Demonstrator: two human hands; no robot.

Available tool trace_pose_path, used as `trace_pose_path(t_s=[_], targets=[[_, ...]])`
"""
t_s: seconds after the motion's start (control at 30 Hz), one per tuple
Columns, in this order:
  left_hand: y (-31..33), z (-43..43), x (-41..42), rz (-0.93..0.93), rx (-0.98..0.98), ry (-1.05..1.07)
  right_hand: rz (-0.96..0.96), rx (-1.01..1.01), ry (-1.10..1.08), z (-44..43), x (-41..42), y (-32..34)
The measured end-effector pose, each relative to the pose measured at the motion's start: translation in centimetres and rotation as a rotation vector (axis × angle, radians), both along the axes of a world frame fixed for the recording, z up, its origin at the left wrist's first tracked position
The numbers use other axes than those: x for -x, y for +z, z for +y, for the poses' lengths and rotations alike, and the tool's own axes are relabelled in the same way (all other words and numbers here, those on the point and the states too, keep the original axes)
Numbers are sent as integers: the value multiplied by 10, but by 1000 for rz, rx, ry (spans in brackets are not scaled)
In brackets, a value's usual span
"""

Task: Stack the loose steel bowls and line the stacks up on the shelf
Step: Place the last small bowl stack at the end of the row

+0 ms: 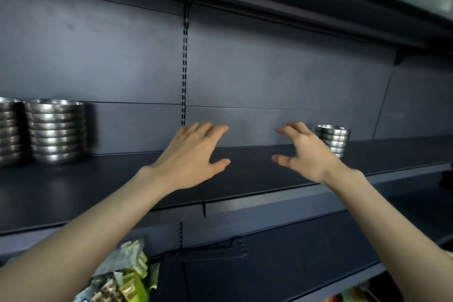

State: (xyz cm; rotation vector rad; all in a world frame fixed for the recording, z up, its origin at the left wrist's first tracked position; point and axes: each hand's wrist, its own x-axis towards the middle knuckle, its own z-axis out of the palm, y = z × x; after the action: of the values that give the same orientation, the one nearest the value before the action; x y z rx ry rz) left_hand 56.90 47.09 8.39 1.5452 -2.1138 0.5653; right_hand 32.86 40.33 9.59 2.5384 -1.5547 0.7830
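Bowl stack partly behind spread right hand; left hand spread; both empty.

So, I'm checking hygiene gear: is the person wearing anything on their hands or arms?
No. The left hand and right hand are bare: no gloves, rings, watch or wristband show, and no sleeve is plainly visible down to the frame's edge.
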Motion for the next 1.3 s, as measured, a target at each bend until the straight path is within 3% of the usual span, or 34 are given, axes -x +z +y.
trace_pose_path(t_s=[0.13, 0.4, 0.6, 0.8, 1.13, 1.3], targets=[[-4, -31, 53, -17, -66, -6, -1, 14, 6, -25, 59, 4], [8, -137, 146, -20, 31, -53, -24, 45, -44, -114, 156, 8], [5, -226, 213, -8, -1, -116, 31, 23, -98, -186, 222, 10], [1, -297, 268, 5, -22, -115, -35, 18, -63, -264, 276, 6], [-49, -358, 338, 253, -169, 68, -188, -117, 194, -373, 333, -26], [-72, -373, 365, 493, -185, 119, -330, -264, 318, -407, 343, -40]])
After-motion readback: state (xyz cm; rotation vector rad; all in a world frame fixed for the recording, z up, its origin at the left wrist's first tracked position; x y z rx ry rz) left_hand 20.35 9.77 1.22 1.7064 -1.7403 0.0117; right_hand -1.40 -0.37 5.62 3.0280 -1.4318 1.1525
